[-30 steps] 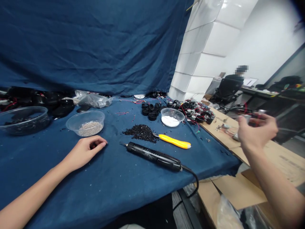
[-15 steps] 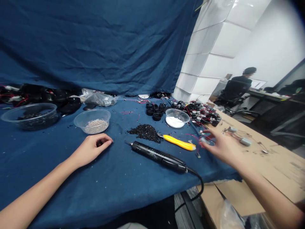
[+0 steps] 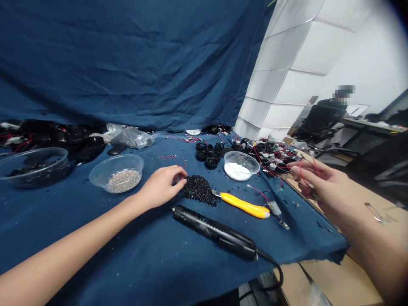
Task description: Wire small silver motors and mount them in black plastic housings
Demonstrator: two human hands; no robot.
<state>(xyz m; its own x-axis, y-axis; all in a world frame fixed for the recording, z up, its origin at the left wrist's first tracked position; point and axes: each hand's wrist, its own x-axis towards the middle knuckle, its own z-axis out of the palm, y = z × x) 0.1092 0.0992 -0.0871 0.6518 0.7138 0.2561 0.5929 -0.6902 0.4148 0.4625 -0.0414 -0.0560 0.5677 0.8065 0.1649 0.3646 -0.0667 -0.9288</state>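
Note:
My left hand [image 3: 164, 185] is over the blue cloth beside a pile of small black pieces [image 3: 198, 190], fingers curled and fingertips close together; whatever they may hold is too small to tell. Over the table's right edge, my right hand [image 3: 310, 178] pinches thin red wires [image 3: 302, 166]. A yellow-handled tool [image 3: 245, 205] lies with its tip at the black pile. Near its handle end rests a small motor [image 3: 274, 208] with wires. In front lies a black electric screwdriver [image 3: 215, 231] with a cable.
Clear bowls hold silvery bits [image 3: 124, 180], white bits [image 3: 237, 171] and black parts [image 3: 35, 168]. Black round caps [image 3: 211, 162] and a heap of wired motors [image 3: 270, 155] sit behind. A cardboard surface [image 3: 387, 225] is at right. A person [image 3: 334, 104] sits in the background.
My left hand has moved right, to the black pile. My right hand has moved right and up, away from the small motor, and now has red wires between its fingers. The view has shifted slightly.

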